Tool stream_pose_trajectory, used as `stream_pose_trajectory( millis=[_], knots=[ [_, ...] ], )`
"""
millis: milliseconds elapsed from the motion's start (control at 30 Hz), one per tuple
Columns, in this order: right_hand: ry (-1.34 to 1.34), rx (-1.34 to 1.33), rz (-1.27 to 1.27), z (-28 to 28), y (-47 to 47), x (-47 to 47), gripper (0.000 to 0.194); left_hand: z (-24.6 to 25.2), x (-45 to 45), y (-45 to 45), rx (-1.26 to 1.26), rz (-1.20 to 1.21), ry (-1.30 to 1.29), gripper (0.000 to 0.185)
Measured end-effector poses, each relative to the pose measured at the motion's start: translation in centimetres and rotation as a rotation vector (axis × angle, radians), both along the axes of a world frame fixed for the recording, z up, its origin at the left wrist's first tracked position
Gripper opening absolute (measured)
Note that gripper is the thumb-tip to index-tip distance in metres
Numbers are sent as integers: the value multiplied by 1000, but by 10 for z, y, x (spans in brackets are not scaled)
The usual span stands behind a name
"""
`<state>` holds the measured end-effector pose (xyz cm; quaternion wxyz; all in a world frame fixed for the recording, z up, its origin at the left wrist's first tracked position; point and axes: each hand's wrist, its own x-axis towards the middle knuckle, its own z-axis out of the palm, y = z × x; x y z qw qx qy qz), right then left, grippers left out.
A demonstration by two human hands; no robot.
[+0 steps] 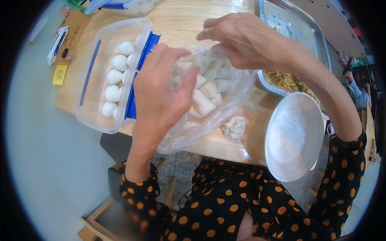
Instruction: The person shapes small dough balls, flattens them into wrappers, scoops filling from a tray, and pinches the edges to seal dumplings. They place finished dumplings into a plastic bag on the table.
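Observation:
A clear plastic bag [238, 96] with cut pieces of white dough [208, 89] lies on the table before me. My left hand [164, 87] is over the bag's left side, its thumb and forefinger spread apart above the dough. Over the bag's far right side hovers my right hand [238, 40], fingers bent and blurred; whether it pinches the film is unclear. A lumpy wad of dough [235, 128] sits apart near the table's front edge. Left of my left hand, a clear plastic box [90, 81] with blue clips holds several round white dough balls [114, 77].
At the front right, a white bowl [294, 135] of flour juts past the table edge. Behind it stands a metal tray [324, 45] with chopped filling [283, 79]. Another lidded box [132, 7], a cardboard box [72, 33] and a yellow packet [60, 74] sit farther left.

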<state>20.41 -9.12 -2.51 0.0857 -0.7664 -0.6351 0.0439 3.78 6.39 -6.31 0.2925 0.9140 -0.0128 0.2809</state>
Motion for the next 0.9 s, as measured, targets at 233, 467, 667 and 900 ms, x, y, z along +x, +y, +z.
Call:
stream_pose_trajectory(
  millis=[233, 467, 667, 900],
  knots=[
    [-54, 232, 196, -26, 14, -12, 20, -22, -13, -1, -317, -36, 139, 30],
    [-19, 38, 98, -15, 15, -23, 22, -18, -33, 5, -116, -53, 109, 79],
    [-86, -73, 67, -13, 18, -38, 23, -25, -58, -15, -138, -69, 327, 113],
    [-18, -218, -68, -13, 38, -28, 24, -49, -49, -10, -88, -1, 219, 110]
  ],
)
